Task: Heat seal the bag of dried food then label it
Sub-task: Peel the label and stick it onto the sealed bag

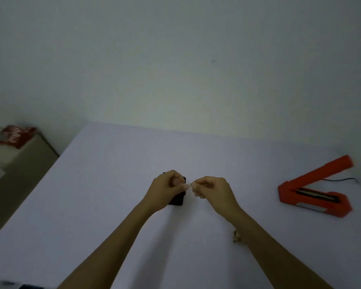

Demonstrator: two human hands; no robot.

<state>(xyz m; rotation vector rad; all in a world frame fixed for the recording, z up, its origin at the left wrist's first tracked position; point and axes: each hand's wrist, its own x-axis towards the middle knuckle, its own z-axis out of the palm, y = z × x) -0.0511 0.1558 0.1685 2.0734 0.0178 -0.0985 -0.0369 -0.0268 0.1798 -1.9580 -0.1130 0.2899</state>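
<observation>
Fingers of the left hand (pixel 168 189) and right hand (pixel 209 189) pinch a tiny pale label (pixel 188 185) between them, just above the dark bag (pixel 177 200), left of the red sealer (pixel 315 191).

The broad white surface (pixel 117 184) looks smooth and matt like paper or laminate, the orange-red hinged heat sealer (pixel 313 192) reads as plain matt plastic with a darker strip inside, and the red printed packet (pixel 14 136) at far left shows a glossy film.
</observation>
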